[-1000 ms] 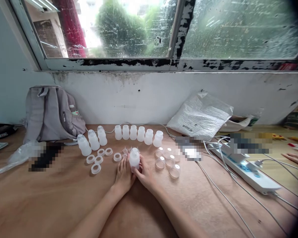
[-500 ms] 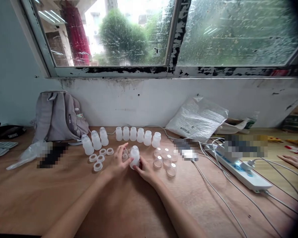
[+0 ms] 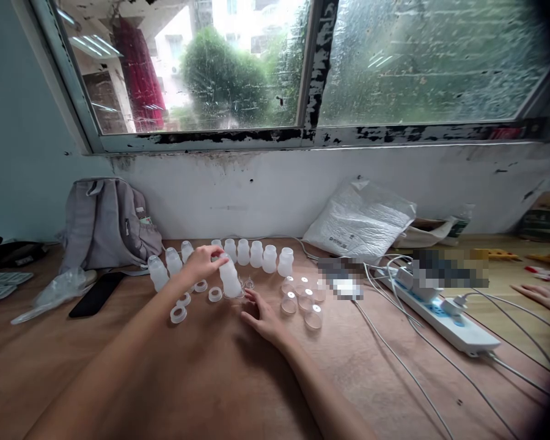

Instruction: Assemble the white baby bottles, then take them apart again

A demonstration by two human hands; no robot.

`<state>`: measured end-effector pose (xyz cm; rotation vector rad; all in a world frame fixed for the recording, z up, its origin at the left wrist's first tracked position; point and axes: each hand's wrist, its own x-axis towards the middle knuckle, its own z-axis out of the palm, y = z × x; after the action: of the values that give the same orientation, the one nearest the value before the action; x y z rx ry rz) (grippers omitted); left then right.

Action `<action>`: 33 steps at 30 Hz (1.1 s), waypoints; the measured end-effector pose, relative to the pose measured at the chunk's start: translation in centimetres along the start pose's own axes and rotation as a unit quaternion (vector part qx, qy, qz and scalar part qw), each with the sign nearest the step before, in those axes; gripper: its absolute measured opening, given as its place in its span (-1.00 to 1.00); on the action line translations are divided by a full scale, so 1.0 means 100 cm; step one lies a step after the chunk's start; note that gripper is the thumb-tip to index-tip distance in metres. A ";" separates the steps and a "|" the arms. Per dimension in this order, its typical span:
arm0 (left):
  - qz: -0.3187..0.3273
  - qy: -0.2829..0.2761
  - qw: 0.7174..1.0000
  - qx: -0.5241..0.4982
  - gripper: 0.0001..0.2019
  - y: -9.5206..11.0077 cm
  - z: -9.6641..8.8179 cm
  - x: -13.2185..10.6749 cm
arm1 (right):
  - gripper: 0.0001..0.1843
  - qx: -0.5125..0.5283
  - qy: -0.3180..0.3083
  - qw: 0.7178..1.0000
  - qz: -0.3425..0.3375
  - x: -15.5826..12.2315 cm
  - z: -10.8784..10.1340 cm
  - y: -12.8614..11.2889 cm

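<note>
My left hand [image 3: 205, 264] pinches a frosted white baby bottle [image 3: 230, 282] near its top; the bottle leans to the left over the table. Close to its base, my right hand [image 3: 263, 319] has thumb and fingers apart and holds nothing. Small clear pieces [image 3: 248, 283] lie just behind the right fingertips, partly hidden by the bottle. White collar rings [image 3: 215, 294] lie around and below the left wrist, some of them covered by the arm. Clear round caps [image 3: 305, 300] sit in a group to the right of my right hand.
Several similar bottles [image 3: 269, 260] stand at the back, others [image 3: 158, 273] at left behind my arm. A backpack [image 3: 105, 223], phone [image 3: 96, 295] and plastic bag [image 3: 59, 296] lie left. Rightward are a silvery bag [image 3: 362, 220], power strip [image 3: 462, 330], cables and another person's hand [image 3: 543, 296].
My left hand has gone from beside the bottle to gripping its top, and the bottle has shifted left and tilted. My right hand has let go of it.
</note>
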<state>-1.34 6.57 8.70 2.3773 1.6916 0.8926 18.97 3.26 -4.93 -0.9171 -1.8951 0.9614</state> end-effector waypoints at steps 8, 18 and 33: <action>-0.097 0.045 0.982 0.157 -0.68 -0.053 -0.011 0.040 | -0.53 -0.037 0.001 0.999 0.001 0.000 0.003 0.009; -0.152 0.032 0.962 0.225 -0.72 -0.085 0.009 0.059 | -0.57 -0.058 -0.005 0.998 0.000 0.000 0.002 0.005; -0.157 0.036 0.956 0.246 -0.72 -0.098 0.020 0.058 | -0.58 -0.064 0.001 0.998 0.008 0.000 0.003 0.005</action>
<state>-7.29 15.95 5.53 2.2441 2.4740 0.5588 18.85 3.45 -5.46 -1.0097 -1.9692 0.8559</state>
